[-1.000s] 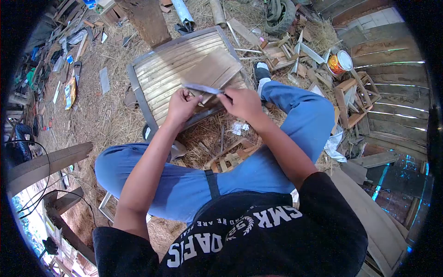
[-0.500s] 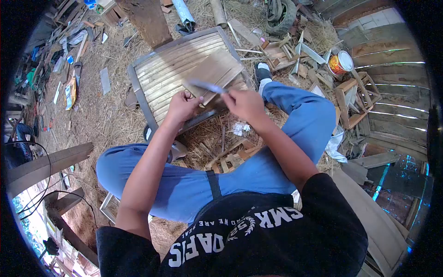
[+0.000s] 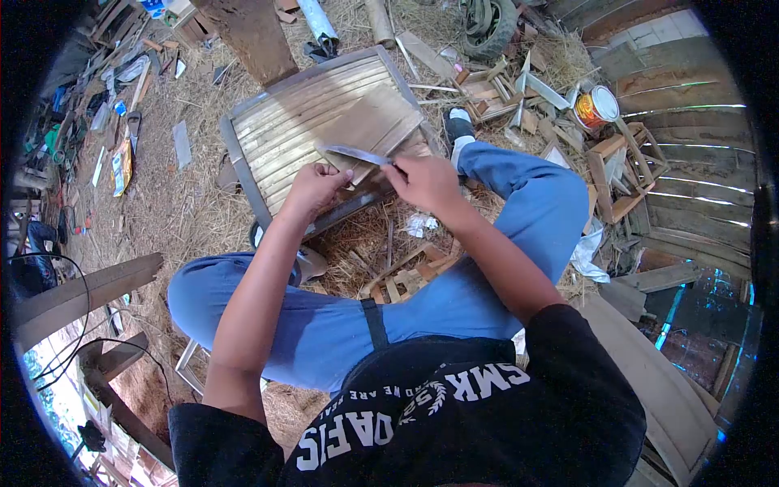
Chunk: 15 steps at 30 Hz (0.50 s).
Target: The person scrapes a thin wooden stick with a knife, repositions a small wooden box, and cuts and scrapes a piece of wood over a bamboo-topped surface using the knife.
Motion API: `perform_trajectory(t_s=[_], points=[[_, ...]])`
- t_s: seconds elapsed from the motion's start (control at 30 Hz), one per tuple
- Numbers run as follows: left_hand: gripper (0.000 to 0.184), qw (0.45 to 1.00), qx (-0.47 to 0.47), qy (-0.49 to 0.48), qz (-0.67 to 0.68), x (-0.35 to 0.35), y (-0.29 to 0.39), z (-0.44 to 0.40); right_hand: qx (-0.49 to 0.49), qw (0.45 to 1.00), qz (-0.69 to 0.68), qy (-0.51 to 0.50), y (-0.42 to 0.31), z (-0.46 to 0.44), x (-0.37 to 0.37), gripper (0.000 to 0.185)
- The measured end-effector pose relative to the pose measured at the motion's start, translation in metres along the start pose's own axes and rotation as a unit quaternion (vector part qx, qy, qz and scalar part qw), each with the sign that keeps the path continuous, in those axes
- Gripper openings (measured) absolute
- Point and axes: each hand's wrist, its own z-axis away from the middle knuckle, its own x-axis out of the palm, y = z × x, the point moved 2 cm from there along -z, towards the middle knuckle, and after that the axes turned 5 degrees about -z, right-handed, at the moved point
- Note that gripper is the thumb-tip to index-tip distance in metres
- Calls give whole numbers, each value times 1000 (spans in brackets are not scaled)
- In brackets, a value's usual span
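My right hand is closed round the handle of a knife, whose blade points left across the near corner of a thin brown board. The board lies on a slatted wooden panel with a grey frame. My left hand is closed at the panel's near edge, just below the blade, with thumb and fingers pinched together. A small pale piece shows by the left thumb, but what the fingers hold is too small to make out.
A wooden post stands at the panel's far edge. Beyond it lie a tyre and wood scraps. To the right are a paint bucket and a wooden crate frame. A beam juts in at the left.
The knife blade has shifted slightly back and forth over the board's corner, with my right hand moving along. My left hand has stayed nearly in place.
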Motion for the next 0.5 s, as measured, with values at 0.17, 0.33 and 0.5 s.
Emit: perform_trajectory(t_s=[0.17,0.33,0.5], points=[[33,999,2,32,40,4,6,6,10,999,23,22,0,-1,1,42],[32,998,14,36,47,4,4,3,30,998,5,59,12,-9,2,43],[32,997,10,27,67,4,10,9,54,998,14,29,21,-10,0,44]])
